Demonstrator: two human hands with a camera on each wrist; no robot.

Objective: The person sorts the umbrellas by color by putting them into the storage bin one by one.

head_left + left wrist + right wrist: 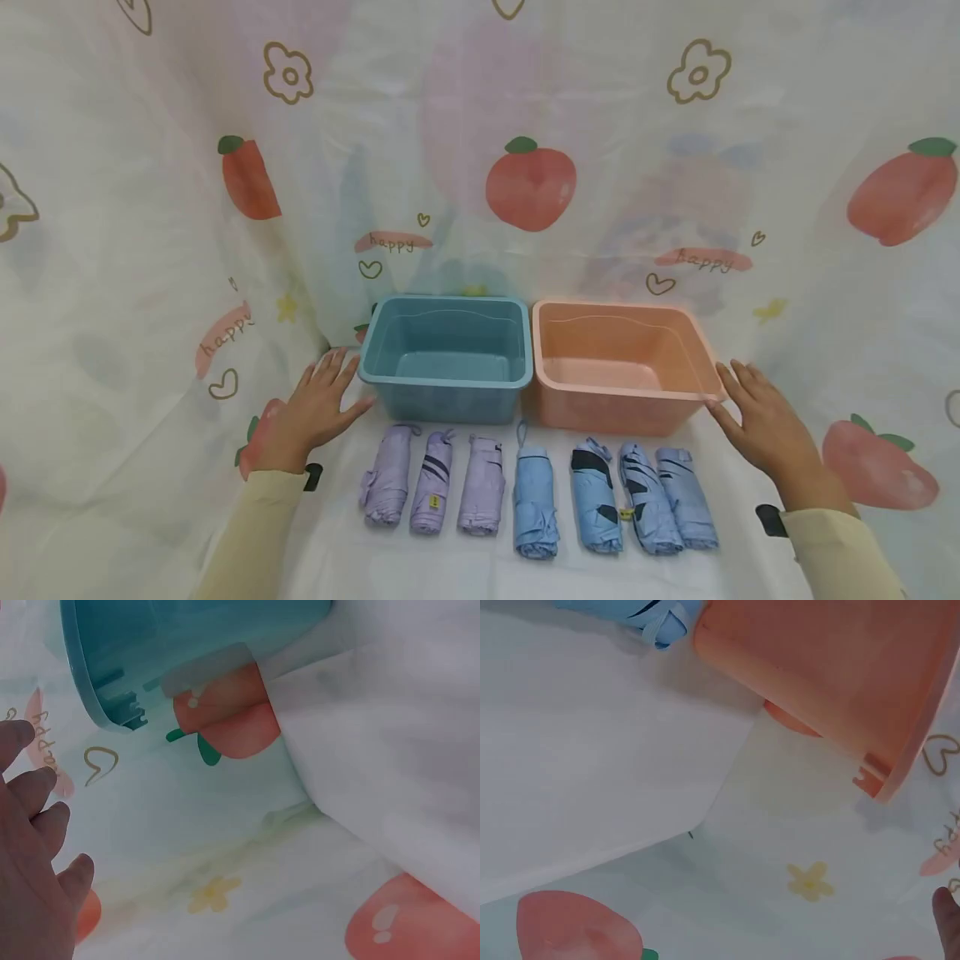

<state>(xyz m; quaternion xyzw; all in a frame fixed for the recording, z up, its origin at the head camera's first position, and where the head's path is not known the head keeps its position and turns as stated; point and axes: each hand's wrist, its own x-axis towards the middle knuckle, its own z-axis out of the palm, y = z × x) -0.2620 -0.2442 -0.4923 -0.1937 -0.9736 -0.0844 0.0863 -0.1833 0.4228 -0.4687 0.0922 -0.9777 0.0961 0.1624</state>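
Beside the left end of the blue bin is my left hand, its fingers spread and holding nothing. My right hand lies along the right end of the orange bin, fingers extended; whether the fingertips touch its rim I cannot tell. Both bins stand side by side with bare interiors. In front of them lies a row of folded umbrellas: three purple ones on the left, and several blue ones on the right. The left wrist view shows loosely bent left fingers near the blue bin.
A white table carries the bins and umbrellas. Behind and at the sides hangs a curtain printed with fruit, flowers and hearts. The two rightmost blue umbrellas lie close against each other. Small black pieces show near both wrists.
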